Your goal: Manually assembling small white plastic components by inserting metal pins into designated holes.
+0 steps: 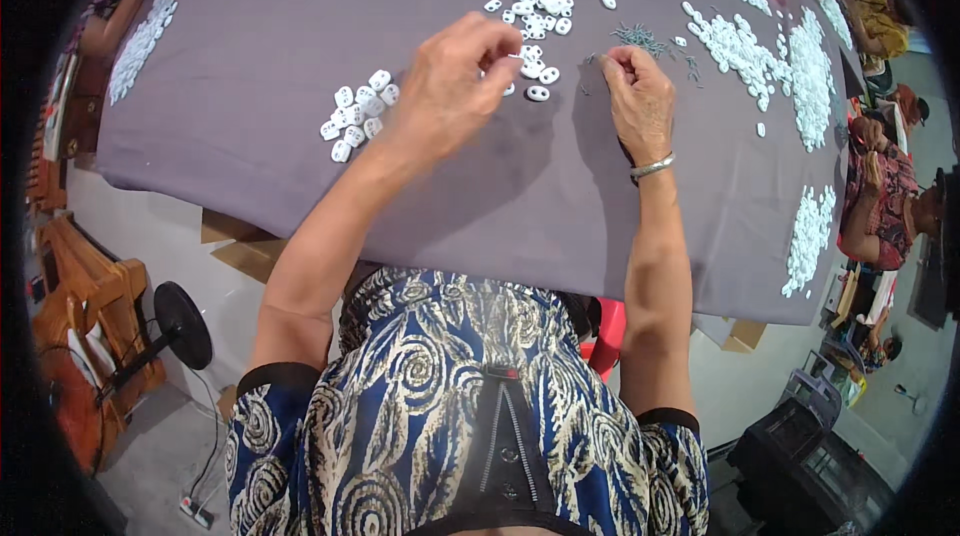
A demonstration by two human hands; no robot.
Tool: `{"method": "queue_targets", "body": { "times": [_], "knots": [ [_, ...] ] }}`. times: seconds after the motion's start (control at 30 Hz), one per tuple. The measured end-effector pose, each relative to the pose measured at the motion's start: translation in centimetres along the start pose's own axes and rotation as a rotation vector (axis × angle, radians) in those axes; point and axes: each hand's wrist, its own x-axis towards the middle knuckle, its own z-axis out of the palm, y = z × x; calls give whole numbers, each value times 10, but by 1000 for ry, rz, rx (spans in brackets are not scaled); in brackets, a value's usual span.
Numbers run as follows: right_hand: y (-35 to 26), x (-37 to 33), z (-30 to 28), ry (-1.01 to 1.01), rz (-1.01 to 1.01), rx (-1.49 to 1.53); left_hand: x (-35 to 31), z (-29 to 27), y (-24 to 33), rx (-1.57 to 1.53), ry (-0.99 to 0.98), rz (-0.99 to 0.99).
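Two hands worked small white plastic pieces on a grey cloth.
Left hand (pixel 455 81) pinched one white piece, fingers closed; right hand (pixel 637 94) pinched a thin metal pin. About ten pieces (pixel 357 114) lay left of it; pin pile (pixel 638 35) just beyond the right hand.

Two hands at work, one silver bracelet (pixel 652 168), several heaps of white pieces (uncountable).
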Motion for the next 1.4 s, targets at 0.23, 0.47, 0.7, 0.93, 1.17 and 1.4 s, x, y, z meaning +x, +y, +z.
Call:
{"method": "queue_targets", "body": {
  "times": [0.23,0.47,0.7,0.93,1.17,1.4],
  "knots": [
    [0,4,-18,-363,-3,114,-12,27,-18,-82,71,-61],
    [-6,-2,-9,-283,-212,-120,-16,33,-17,-200,52,-66],
    [0,2,-12,-190,155,369,-15,34,-24,-229,54,-61],
    [7,3,-10,-169,156,558,-15,34,-24,-237,48,-78],
    [6,3,-12,-225,109,387,-14,35,-26,-238,35,-82],
    [8,3,-11,-179,130,463,-13,34,-22,-220,21,-81]
  ]
}}
